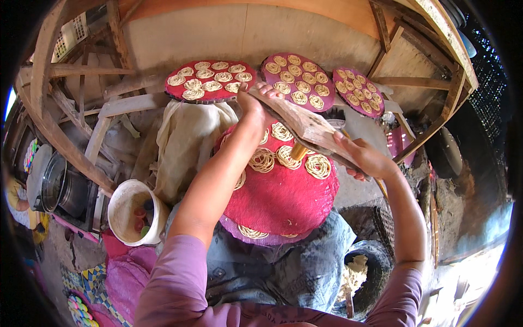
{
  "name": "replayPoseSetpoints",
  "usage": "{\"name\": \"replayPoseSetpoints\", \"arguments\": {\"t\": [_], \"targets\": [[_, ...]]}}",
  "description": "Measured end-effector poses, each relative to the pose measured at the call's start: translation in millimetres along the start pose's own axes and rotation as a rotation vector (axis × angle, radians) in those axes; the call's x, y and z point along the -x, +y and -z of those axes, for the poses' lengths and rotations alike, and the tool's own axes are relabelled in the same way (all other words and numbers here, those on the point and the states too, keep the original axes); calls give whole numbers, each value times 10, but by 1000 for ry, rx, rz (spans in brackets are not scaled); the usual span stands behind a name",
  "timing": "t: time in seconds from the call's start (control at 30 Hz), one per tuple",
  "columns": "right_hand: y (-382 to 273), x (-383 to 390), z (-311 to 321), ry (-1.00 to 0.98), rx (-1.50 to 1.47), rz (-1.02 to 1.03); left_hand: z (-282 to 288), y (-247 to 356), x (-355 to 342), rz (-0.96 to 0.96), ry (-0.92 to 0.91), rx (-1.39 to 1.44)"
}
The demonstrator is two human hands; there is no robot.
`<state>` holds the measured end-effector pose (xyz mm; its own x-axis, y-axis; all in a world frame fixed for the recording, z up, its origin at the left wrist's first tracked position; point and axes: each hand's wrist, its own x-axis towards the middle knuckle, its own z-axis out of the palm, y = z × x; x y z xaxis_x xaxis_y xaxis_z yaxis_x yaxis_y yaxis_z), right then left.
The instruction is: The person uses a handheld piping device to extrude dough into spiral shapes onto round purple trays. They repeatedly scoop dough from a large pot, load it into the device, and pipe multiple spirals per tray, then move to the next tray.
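My left hand (258, 101) grips the upper far end of a thick wooden hand press (305, 123). My right hand (366, 157) is wrapped round its lower right end, so the press slants across in front of me. A short brass-coloured cylinder (298, 151) sticks out below its middle, just over a dough coil (287, 156). The coil lies on a round red mat (278, 199) on my lap, beside other coils of pale dough strands such as one at the right (318, 167). Under the red mat shows a purple mat (234, 230) with more coils.
Behind stand a red round tray (218, 96) and two purplish ones, a middle tray (328, 103) and a right tray (345, 95), all bearing coils. A white bucket (155, 218) stands left. Dough (357, 271) lies in a dark basin at my right. Wooden beams (65, 144) frame both sides.
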<state>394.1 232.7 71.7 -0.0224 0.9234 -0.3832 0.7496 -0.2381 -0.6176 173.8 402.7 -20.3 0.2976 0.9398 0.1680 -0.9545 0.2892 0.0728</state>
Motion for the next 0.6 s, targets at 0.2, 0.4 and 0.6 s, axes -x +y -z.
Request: {"name": "replayPoseSetpoints", "arguments": {"t": [0.2, 0.4, 0.6], "targets": [[138, -326, -93, 68, 66, 48, 152, -2, -151, -37, 55, -44], [-13, -416, -303, 31, 4, 145, -19, 374, -30, -107, 86, -185], [-176, 465, -70, -143, -254, 199, -862, 435, 1083, -38, -441, -739]]}}
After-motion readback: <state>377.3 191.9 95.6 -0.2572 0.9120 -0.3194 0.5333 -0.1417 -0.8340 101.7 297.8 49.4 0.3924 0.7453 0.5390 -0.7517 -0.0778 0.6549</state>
